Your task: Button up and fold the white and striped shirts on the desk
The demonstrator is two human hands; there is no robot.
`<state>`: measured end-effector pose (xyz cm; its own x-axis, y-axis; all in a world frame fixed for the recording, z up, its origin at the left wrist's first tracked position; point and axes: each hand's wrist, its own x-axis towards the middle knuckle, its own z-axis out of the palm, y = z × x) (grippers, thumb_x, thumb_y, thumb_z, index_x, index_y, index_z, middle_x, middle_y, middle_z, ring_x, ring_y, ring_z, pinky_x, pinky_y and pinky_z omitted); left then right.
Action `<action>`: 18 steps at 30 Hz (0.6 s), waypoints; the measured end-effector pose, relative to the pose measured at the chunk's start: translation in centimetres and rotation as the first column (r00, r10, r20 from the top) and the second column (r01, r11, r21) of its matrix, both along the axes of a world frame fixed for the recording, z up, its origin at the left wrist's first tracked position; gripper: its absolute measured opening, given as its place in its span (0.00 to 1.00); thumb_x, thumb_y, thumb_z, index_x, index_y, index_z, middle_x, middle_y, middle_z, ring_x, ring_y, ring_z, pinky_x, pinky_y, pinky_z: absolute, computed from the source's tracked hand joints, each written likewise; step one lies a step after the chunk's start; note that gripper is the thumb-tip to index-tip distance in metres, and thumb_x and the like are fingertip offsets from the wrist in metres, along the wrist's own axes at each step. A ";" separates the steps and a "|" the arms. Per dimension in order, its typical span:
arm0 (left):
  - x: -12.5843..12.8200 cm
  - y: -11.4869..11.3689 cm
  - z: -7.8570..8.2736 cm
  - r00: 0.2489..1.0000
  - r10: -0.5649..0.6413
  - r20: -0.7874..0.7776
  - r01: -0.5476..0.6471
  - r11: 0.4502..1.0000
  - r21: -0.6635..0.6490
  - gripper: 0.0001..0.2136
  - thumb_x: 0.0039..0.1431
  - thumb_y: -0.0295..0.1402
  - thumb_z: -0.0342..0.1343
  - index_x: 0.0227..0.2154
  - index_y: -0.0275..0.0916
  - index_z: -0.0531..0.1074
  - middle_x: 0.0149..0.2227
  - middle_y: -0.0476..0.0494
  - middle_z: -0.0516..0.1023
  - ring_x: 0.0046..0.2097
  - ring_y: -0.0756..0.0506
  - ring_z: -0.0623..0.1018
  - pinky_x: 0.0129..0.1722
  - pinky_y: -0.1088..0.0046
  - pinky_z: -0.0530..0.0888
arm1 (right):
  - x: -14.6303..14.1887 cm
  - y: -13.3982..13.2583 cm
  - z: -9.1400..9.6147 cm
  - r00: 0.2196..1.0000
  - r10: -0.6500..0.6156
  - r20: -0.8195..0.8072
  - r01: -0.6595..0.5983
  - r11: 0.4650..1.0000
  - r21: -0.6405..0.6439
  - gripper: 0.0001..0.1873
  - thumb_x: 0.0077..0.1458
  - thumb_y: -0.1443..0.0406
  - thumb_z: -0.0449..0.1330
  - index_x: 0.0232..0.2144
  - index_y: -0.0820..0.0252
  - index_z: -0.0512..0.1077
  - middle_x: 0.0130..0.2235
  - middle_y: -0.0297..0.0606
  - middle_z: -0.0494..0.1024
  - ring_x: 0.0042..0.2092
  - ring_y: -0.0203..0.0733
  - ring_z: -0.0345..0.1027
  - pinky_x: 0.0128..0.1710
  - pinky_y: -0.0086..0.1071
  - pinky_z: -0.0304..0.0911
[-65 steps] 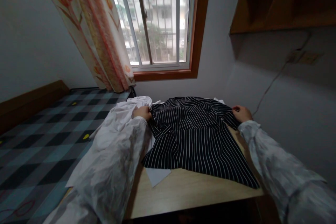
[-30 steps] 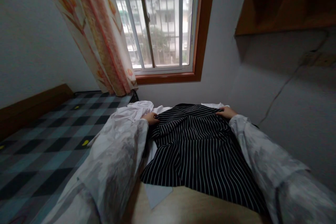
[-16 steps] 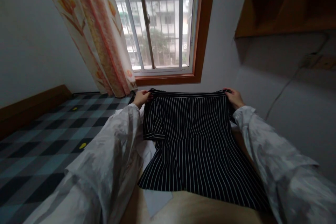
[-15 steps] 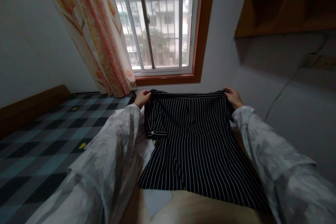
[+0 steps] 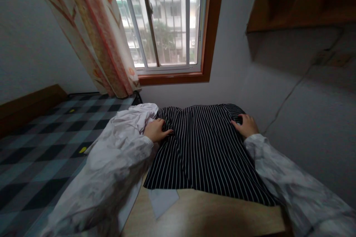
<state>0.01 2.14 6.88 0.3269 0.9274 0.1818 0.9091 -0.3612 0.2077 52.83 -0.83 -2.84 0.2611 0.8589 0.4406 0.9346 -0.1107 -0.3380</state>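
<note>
A black shirt with thin white stripes [image 5: 207,148] lies spread on a light wooden table [image 5: 211,213]. My left hand [image 5: 155,130] rests on the shirt's left edge, fingers curled against the cloth. On the right side my right hand [image 5: 245,125] lies flat on the shirt with its fingers spread. Both arms are in white sleeves. The shirt's far part bulges up in folds near the wall.
A white garment [image 5: 130,118] lies left of the shirt, partly under my left arm. A bed with a checked cover [image 5: 47,137] is at the left. A window [image 5: 161,18] and a flowered curtain [image 5: 91,33] are ahead; a wooden shelf [image 5: 300,0] hangs at upper right.
Half a second ago both hands held the shirt's far edge lifted and stretched. Now the shirt is back down on the table and both hands rest on top of it.
</note>
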 end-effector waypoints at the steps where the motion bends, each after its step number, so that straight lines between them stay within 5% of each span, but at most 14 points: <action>1: 0.0 -1.6 -0.4 1.000 -0.007 0.004 0.007 1.000 -0.021 0.25 0.59 0.61 0.61 0.38 0.43 0.76 0.46 0.33 0.82 0.51 0.31 0.81 0.54 0.58 0.73 | -0.1 -1.8 -0.5 1.000 -0.002 0.007 0.002 1.000 0.006 0.31 0.62 0.44 0.60 0.55 0.60 0.73 0.57 0.57 0.78 0.60 0.66 0.71 0.64 0.55 0.63; 5: -0.7 -6.2 -2.8 0.999 -0.016 0.050 0.024 0.987 -0.161 0.25 0.55 0.63 0.63 0.33 0.44 0.74 0.37 0.38 0.81 0.41 0.34 0.81 0.43 0.60 0.73 | -0.9 -7.7 -2.6 1.000 0.011 0.004 -0.011 0.996 -0.091 0.27 0.57 0.38 0.64 0.39 0.55 0.76 0.44 0.54 0.81 0.53 0.68 0.74 0.60 0.58 0.67; 9: -1.2 -7.1 -5.0 0.966 -0.026 0.258 0.088 0.969 -0.232 0.16 0.58 0.52 0.61 0.31 0.45 0.71 0.34 0.44 0.80 0.38 0.38 0.80 0.42 0.62 0.74 | -2.1 -9.8 -3.4 0.978 0.145 -0.147 -0.165 0.977 -0.138 0.18 0.58 0.46 0.64 0.35 0.53 0.76 0.42 0.50 0.82 0.52 0.65 0.76 0.60 0.56 0.69; 11: -1.2 -6.9 -5.7 0.916 0.044 0.399 0.059 0.969 -0.240 0.16 0.61 0.52 0.58 0.30 0.45 0.69 0.32 0.47 0.78 0.38 0.40 0.79 0.43 0.63 0.75 | -2.6 -9.9 -3.3 0.935 0.188 -0.300 -0.222 0.972 -0.082 0.16 0.61 0.49 0.60 0.38 0.53 0.77 0.45 0.48 0.84 0.52 0.61 0.77 0.59 0.53 0.70; 14: -1.3 -7.0 -6.4 0.781 0.213 0.587 -0.043 0.956 -0.289 0.20 0.61 0.57 0.55 0.30 0.44 0.66 0.31 0.49 0.76 0.39 0.42 0.80 0.44 0.65 0.77 | -2.7 -10.1 -2.9 0.852 0.120 -0.509 -0.128 0.992 0.020 0.19 0.63 0.48 0.57 0.43 0.53 0.77 0.47 0.46 0.86 0.53 0.58 0.80 0.58 0.50 0.73; 18: -1.4 -8.3 -6.4 0.648 0.420 0.636 -0.066 0.863 -0.502 0.28 0.55 0.66 0.58 0.28 0.44 0.65 0.28 0.48 0.78 0.38 0.41 0.82 0.41 0.64 0.79 | -2.1 -11.1 -2.3 0.781 0.086 -0.618 -0.128 0.992 -0.024 0.20 0.60 0.44 0.62 0.40 0.52 0.78 0.37 0.42 0.87 0.43 0.58 0.83 0.48 0.52 0.80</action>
